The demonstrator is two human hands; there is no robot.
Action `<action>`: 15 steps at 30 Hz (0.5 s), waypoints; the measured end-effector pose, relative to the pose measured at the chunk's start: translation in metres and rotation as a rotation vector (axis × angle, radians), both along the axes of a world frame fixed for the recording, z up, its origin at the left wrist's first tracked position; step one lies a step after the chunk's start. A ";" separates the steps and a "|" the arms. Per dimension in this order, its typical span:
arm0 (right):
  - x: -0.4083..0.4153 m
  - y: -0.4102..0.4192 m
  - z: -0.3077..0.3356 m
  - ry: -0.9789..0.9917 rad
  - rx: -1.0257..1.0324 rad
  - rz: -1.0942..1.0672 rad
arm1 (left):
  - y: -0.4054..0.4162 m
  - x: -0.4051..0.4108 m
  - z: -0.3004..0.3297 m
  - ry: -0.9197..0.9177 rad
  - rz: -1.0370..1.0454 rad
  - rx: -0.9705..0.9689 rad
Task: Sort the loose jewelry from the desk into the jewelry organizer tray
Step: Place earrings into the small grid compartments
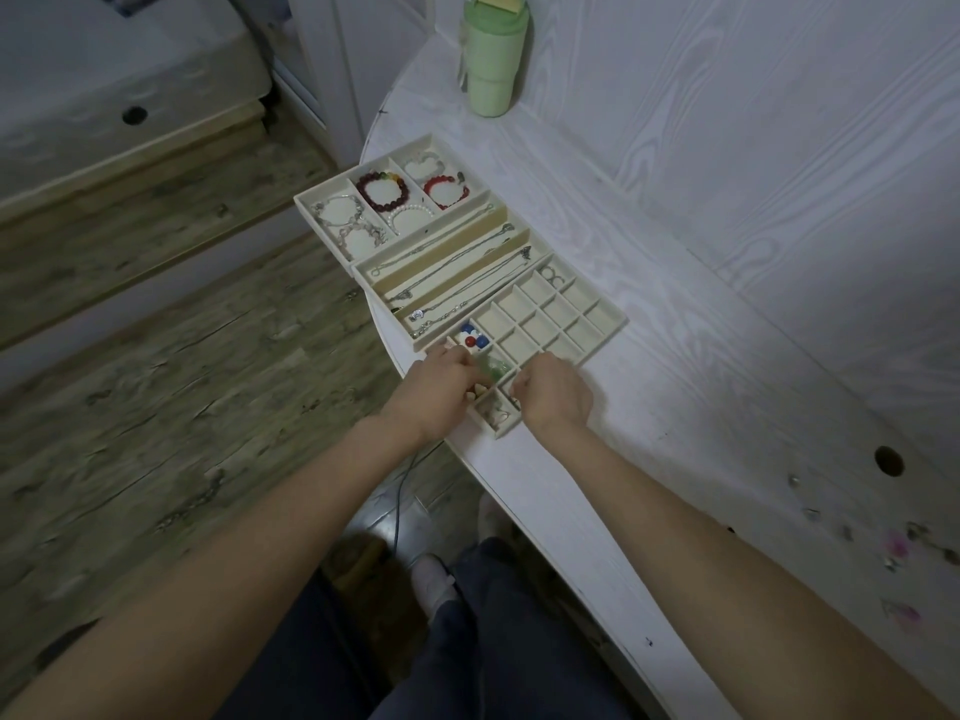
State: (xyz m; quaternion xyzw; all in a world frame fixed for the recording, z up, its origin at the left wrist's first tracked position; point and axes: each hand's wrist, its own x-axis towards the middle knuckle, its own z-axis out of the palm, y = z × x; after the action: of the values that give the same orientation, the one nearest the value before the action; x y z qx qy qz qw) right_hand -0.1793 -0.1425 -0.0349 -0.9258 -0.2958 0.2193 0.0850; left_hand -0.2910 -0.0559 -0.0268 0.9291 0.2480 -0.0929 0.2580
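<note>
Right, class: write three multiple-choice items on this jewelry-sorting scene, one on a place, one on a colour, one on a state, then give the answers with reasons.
1. Where does the tumbler stand?
A. on the floor
B. at the desk's far end, beyond the organizer tray
C. inside the tray

2. What colour is the tumbler?
A. green
B. red
C. black

3. What state are the necklaces in?
A. heaped on the floor
B. hanging from a hook
C. laid out in long tray slots

Answers: 1 B, it stands past the tray's far corner. 2 A, its body is pale green. 3 C, the chains lie stretched along the slots.
</note>
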 end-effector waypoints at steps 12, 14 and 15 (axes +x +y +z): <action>0.004 -0.008 -0.007 0.025 0.145 0.043 | -0.002 -0.002 0.009 0.133 -0.250 0.388; 0.007 -0.012 -0.005 0.038 0.177 0.078 | -0.002 -0.002 0.010 0.134 -0.251 0.382; 0.009 -0.014 -0.004 0.019 0.190 0.107 | -0.003 -0.002 0.010 0.134 -0.250 0.377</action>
State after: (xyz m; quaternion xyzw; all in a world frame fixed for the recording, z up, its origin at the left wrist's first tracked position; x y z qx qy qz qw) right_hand -0.1708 -0.1562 -0.0385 -0.8944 -0.3636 0.2031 0.1631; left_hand -0.2926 -0.0585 -0.0168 0.9761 0.1608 -0.1377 0.0494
